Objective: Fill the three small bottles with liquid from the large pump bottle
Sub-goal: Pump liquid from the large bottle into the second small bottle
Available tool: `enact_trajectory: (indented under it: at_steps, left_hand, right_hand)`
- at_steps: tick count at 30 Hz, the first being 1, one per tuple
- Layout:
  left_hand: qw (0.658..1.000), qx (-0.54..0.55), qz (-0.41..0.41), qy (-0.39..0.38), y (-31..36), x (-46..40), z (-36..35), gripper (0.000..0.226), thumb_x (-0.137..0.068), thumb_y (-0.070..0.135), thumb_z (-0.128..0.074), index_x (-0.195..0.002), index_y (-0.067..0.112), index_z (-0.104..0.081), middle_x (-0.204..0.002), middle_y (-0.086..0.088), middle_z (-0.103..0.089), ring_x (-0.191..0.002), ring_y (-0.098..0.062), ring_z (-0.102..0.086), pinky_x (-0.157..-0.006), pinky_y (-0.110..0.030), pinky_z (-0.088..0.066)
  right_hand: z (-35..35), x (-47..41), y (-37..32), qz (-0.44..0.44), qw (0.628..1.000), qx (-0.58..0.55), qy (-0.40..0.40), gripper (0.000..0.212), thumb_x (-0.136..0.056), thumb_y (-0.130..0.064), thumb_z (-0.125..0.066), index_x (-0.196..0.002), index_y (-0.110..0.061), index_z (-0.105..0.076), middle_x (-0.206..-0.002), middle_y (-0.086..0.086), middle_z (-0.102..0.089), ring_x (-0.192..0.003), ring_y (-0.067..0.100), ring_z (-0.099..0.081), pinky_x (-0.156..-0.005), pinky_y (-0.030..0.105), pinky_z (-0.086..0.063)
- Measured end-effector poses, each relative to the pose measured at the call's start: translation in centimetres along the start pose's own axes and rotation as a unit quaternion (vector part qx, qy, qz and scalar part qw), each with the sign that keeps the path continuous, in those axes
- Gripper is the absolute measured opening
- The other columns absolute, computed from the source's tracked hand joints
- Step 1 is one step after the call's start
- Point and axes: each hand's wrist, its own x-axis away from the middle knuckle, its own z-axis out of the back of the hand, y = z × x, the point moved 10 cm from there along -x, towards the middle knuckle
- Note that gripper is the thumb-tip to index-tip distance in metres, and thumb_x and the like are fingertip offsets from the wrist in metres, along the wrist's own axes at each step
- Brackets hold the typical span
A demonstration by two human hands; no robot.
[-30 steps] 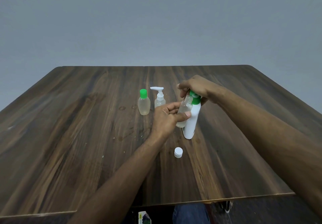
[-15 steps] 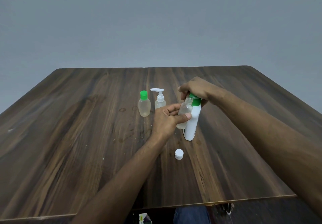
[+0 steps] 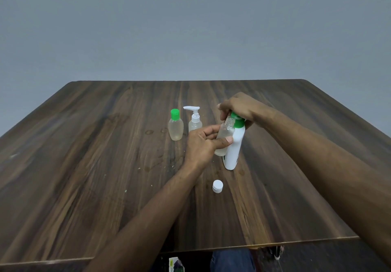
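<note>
Fingers [image 3: 208, 130] and thumb of the left hand [image 3: 201, 144] are curled round an uncapped clear small bottle [image 3: 224, 136], holding it tilted with its open neck up against the green pump head [image 3: 237, 121] of the large pump bottle [image 3: 233, 151]. That white bottle stands on the worktop [image 3: 84, 165] just past centre, at about 1 o'clock, leaning slightly, its side touching the clear bottle. Curled over the pump head from above is the right hand [image 3: 238, 107], gripping the top; the spout itself is hidden under it. A little pale liquid sits in the bottom of the held bottle. At 11 o'clock from the hands stand two more small bottles side by side: a green-capped bottle [image 3: 175, 128] and, just to its 3 o'clock, a small pump-top bottle [image 3: 194, 121] partly behind the left fingers. A loose white cap [image 3: 217, 186] lies on the worktop at 6 o'clock from the large bottle, apart from it. Small wet spots [image 3: 149, 132] mark the wood near the green-capped bottle.
</note>
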Motion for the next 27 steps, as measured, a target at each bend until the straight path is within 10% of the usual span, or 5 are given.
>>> enact_trajectory:
  at_steps: [27]
  left_hand:
    - [1.0, -0.002, 0.0, 0.001, -0.11, 0.03, 0.04, 0.035, -0.074, -0.005, -0.072, -0.108, 0.001, -0.069, -0.096, -0.012, -0.073, -0.081, -0.012, -0.069, -0.066, -0.019, -0.052]
  right_hand:
    - [0.02, -0.08, 0.31, -0.002, 1.0, -0.011, -0.006, 0.033, -0.096, -0.034, -0.059, -0.088, -0.005, -0.072, -0.098, 0.01, -0.074, -0.07, 0.025, -0.067, -0.062, 0.032, -0.053]
